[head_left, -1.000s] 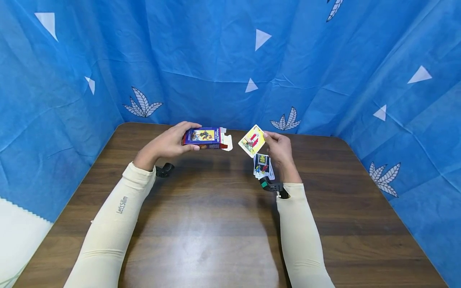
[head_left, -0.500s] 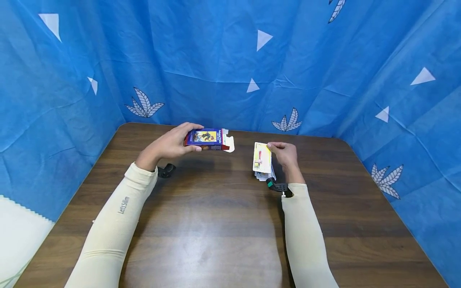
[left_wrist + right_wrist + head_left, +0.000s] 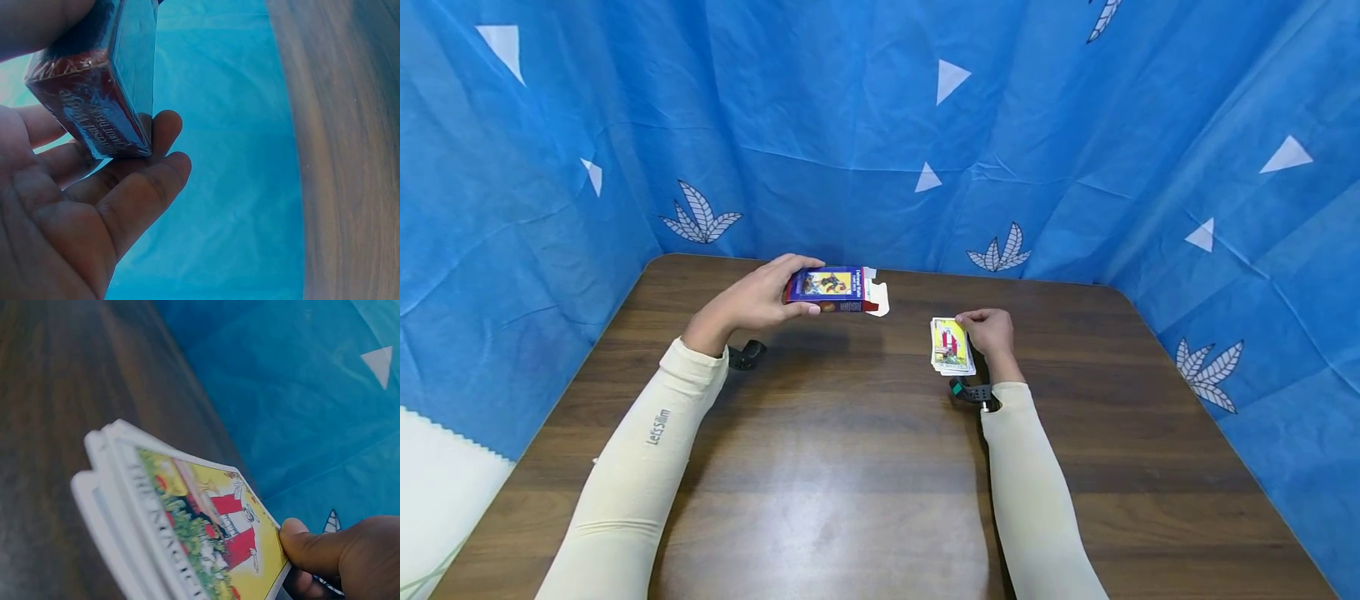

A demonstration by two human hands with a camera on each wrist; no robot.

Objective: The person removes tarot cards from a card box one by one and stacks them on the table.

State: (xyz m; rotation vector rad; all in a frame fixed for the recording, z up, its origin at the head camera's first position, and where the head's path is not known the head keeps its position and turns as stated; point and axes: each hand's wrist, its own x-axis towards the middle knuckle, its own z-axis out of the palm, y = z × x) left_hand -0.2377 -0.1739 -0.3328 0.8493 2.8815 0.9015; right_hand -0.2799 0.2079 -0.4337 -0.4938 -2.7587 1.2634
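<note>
My left hand [image 3: 760, 296] holds a blue and red tarot card box [image 3: 831, 287] above the table, thumb on the near side. The box lies on its side in the air, and its white end flap [image 3: 877, 298] hangs open to the right. In the left wrist view the fingers curl under the box's printed end [image 3: 94, 119]. To the right, a small stack of tarot cards [image 3: 106, 512] has the yellow Magician card [image 3: 951, 343] on top. My right hand [image 3: 991, 333] pinches that card's far right corner, thumb on its face; the other fingers are mostly hidden.
The brown wooden table [image 3: 820, 467] stretches toward me and to both sides. A blue patterned curtain [image 3: 865, 125] encloses its back and sides. Each wrist carries a black camera band [image 3: 973, 392].
My right hand has brought the Magician card down and to the right onto the stack, turning it in line with the cards there. The left hand and box have barely moved.
</note>
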